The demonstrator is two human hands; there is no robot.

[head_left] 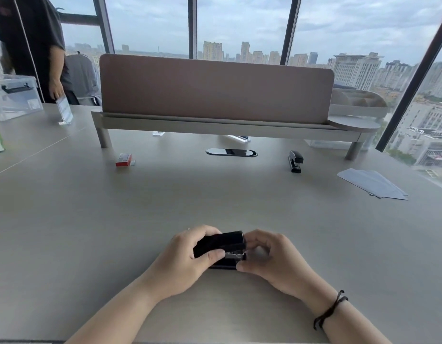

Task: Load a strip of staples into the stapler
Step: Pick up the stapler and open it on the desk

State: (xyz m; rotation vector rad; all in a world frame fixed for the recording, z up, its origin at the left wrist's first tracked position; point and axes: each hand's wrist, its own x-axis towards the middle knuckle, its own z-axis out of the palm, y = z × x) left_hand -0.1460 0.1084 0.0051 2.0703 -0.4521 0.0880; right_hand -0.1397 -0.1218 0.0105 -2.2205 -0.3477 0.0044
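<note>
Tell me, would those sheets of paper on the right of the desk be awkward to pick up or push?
Probably a bit. The sheets of paper lie flat and fanned on the smooth desk, so a push would likely slide and spread them rather than move them together. They look thin, so they would likely droop if lifted by one edge. Getting a finger under an edge may be fiddly.

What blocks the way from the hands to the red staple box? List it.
Nothing visible. Bare desk lies between the hands' stapler and the red staple box at far left; the second stapler stands off right.
</note>
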